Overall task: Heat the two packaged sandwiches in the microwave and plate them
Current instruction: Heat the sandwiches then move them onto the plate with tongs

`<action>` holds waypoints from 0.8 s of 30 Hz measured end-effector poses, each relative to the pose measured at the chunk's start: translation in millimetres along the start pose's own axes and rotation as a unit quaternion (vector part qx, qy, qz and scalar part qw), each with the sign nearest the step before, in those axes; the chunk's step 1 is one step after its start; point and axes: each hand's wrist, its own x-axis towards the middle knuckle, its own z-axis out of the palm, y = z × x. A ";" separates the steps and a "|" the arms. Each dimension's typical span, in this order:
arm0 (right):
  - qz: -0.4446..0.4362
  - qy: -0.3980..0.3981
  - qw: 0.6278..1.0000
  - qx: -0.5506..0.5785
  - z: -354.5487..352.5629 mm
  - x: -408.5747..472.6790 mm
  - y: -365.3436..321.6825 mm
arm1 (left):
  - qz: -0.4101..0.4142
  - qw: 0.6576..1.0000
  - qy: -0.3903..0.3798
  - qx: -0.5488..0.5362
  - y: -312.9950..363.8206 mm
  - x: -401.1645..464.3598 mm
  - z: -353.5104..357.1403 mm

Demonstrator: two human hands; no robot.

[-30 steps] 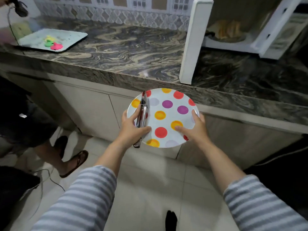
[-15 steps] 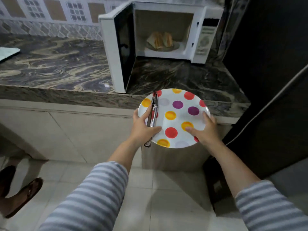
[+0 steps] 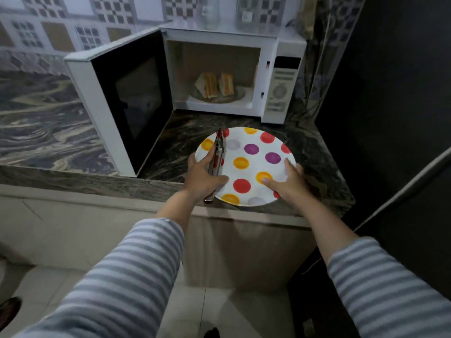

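Now, largest thing first.
Microwave [image 3: 246,69]: white, on the marbled counter [image 3: 48,132], door [image 3: 122,101] swung wide to the left; nothing blocks the way into the cavity.
Plate [image 3: 253,164]: white with coloured dots, held over the counter's front edge just before the open oven. Rigid, probably smooth and a little slick — best carried at opposite rims, as it is.
Sandwiches [image 3: 214,84]: two triangular halves standing side by side on the glass turntable [image 3: 240,93] inside the cavity. Likely soft, light and hot; any wrapper cannot be made out. Take each low, across its broad faces, with gentle pressure so the filling stays put.
Tongs [image 3: 216,162]: metal, arms together, lying along the plate's left rim.
Left hand [image 3: 202,178]: fingers curled round tongs and rim together.
Right hand [image 3: 285,182]: thumb on top, fingers wrapped under the right rim.
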 end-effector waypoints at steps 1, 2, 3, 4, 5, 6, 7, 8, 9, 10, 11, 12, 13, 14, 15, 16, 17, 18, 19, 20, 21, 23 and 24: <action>0.003 -0.004 1.000 0.000 2.8 15.3 -0.5 | -0.001 1.000 -0.003 0.006 -2.3 13.9 0.5; 0.005 -0.009 1.000 0.000 5.7 30.0 -1.4 | -0.005 1.000 -0.004 0.015 -4.6 28.2 1.2; 0.009 -0.014 1.000 -0.001 8.9 44.7 -1.9 | -0.012 1.000 -0.004 0.022 -7.8 43.5 2.1; 0.014 -0.018 1.000 -0.003 12.5 59.4 -2.3 | -0.021 0.999 -0.007 0.029 -9.5 57.8 2.5; 0.019 -0.024 1.000 -0.005 16.2 73.3 -2.9 | -0.030 0.999 -0.008 0.036 -12.1 71.7 3.4; 0.026 -0.032 0.999 -0.008 19.4 86.4 -3.8 | -0.039 0.998 -0.009 0.050 -14.6 84.5 4.4; 0.033 -0.037 0.999 -0.013 23.0 99.5 -3.6 | -0.052 0.996 -0.009 0.071 -15.4 95.8 5.0; 0.038 -0.039 0.998 -0.020 27.3 114.6 -4.3 | -0.064 0.994 -0.011 0.092 -15.8 108.9 5.6; 0.038 -0.039 0.998 -0.031 30.9 124.1 -4.2 | -0.072 0.991 -0.013 0.109 -15.5 115.8 6.0; 0.037 -0.037 0.997 -0.051 34.1 132.0 -3.9 | -0.076 0.989 -0.014 0.123 -14.9 121.1 6.1; 0.038 -0.036 0.996 -0.074 37.9 143.4 -3.2 | -0.077 0.988 -0.017 0.135 -14.9 129.5 6.8; 0.044 -0.039 0.993 -0.101 40.0 151.6 -2.9 | -0.077 0.986 -0.018 0.148 -15.3 135.5 8.2; 0.049 -0.044 0.990 -0.126 41.6 157.9 -2.2 | -0.077 0.984 -0.021 0.161 -16.4 140.0 10.0; 0.050 -0.049 0.987 -0.148 42.5 163.5 -1.9 | -0.077 0.982 -0.022 0.173 -16.3 143.8 11.4; 0.048 -0.053 0.984 -0.165 42.6 168.7 -2.0 | -0.078 0.979 -0.023 0.185 -16.9 148.9 13.2; 0.045 -0.058 0.981 -0.181 41.8 173.3 -2.1 | -0.081 0.977 -0.026 0.197 -17.8 154.3 15.3; 0.039 -0.065 0.978 -0.196 41.2 177.7 -1.6 | -0.086 0.973 -0.030 0.211 -18.5 159.3 17.6; 0.033 -0.073 0.974 -0.212 39.6 180.7 -1.9 | -0.093 0.969 -0.035 0.226 -19.3 163.5 19.9; 0.027 -0.081 0.970 -0.227 38.9 183.7 -1.0 | -0.100 0.965 -0.038 0.238 -19.9 166.2 21.8; 0.021 -0.087 0.966 -0.240 38.5 186.4 0.2 | -0.108 0.964 -0.038 0.241 -20.9 168.2 23.3; 0.016 -0.092 0.964 -0.248 37.7 189.2 1.2 | -0.114 0.964 -0.038 0.239 -21.5 169.6 24.3; 0.007 -0.099 0.962 -0.254 35.6 193.0 1.7 | -0.122 0.965 -0.038 0.231 -20.8 170.1 25.9; 0.002 -0.103 0.962 -0.254 34.8 194.9 1.7 | -0.125 0.964 -0.039 0.233 -20.2 169.9 26.5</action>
